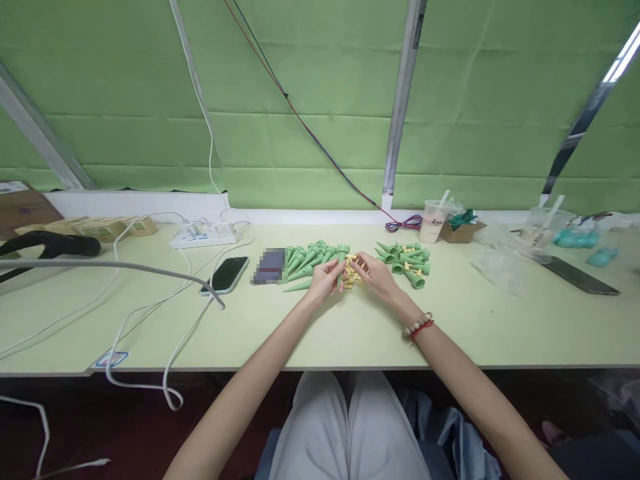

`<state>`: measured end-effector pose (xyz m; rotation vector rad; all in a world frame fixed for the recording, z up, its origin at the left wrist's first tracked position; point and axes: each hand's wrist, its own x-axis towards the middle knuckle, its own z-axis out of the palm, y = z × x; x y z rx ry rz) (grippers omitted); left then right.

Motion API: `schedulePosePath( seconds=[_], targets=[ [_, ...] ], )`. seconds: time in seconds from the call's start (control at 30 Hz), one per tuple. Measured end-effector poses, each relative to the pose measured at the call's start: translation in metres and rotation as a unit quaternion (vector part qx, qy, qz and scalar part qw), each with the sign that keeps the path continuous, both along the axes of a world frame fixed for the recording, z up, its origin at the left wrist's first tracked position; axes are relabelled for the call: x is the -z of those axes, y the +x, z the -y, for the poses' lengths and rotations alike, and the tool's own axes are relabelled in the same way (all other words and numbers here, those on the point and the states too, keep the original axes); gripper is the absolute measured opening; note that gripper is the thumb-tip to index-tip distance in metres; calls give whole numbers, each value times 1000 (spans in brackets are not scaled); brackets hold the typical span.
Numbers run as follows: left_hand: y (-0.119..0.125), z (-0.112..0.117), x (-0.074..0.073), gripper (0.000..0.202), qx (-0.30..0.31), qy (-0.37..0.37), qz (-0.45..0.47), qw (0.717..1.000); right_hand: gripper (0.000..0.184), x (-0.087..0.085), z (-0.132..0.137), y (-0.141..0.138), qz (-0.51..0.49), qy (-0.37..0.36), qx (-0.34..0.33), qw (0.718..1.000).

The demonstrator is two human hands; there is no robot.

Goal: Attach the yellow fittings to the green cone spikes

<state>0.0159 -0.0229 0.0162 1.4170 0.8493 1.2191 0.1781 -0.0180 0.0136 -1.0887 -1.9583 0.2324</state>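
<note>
My left hand [326, 279] is closed around a green plastic cone spike [343, 252], its wide round end up and its point down. Right beside it, a small heap of yellow plastic pieces [353, 281] lies on the table. My right hand [379, 276] reaches over this heap with its fingers bent together on a small yellow piece, partly hidden by the fingers. More green cone spikes [305, 259] lie in a row left of my hands. To the right is another pile of green spikes [411, 259], several with yellow pieces fitted on them.
A phone [226, 275] and a blurred dark rectangle [270, 266] lie to the left, near a power strip [206, 234] and loose white cables [170, 303]. Drink cups [431, 223], a small cardboard box [461, 231], a plastic bag [495, 265] and a dark flat device [580, 276] are at right.
</note>
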Motion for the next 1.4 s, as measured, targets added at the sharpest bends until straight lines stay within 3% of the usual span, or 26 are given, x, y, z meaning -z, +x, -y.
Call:
schedulePosePath(
  seconds=[0.17, 0.27, 0.4, 0.47, 0.53, 0.63, 0.67, 0.73, 0.8, 0.87, 0.97, 1.03, 1.13, 1.4],
  targets=[
    [2, 2, 2, 44, 2, -27, -23, 999, 34, -1, -4, 7, 144, 66, 60, 986],
    [3, 3, 2, 45, 4, -28, -23, 999, 34, 0, -5, 7, 163, 74, 70, 981],
    [4, 4, 1, 47, 2, -10, -3, 1000, 40, 5, -1, -2, 36, 38, 28, 998],
    [5, 4, 1, 49, 6, -19, 9, 1000, 47, 5, 1, -9, -88, -32, -9, 996],
    [5, 4, 1, 51, 8, -26, 19, 999, 54, 4, 1, -15, -218, -158, -61, 961],
    [6, 3, 1, 49, 13, -29, 22, 999, 59, 0, -2, -20, -328, -336, -138, 872],
    [6, 3, 2, 48, 17, -29, 20, 999, 59, -1, -3, -21, -343, -364, -149, 853],
    [5, 2, 2, 44, 24, -32, 17, 999, 58, 0, -6, -22, -359, -377, -148, 841],
    [5, 0, 2, 41, 27, -40, 14, 999, 57, 2, -7, -22, -354, -361, -131, 853],
    [4, -2, 3, 37, 20, -47, 10, 999, 55, 6, -6, -22, -323, -316, -101, 886],
    [1, -6, 5, 34, -9, -49, 17, 999, 47, 9, -3, -18, -200, -169, -28, 965],
    [0, -8, 6, 33, -28, -52, 24, 998, 36, 8, -1, -13, -92, -75, 14, 993],
    [-1, -9, 7, 34, -31, -55, 21, 998, 29, 6, -1, -7, 14, -15, 34, 999],
    [2, -3, 5, 44, -42, -36, 5, 998, 26, 1, -5, 3, 118, 25, 53, 991]
  ],
)
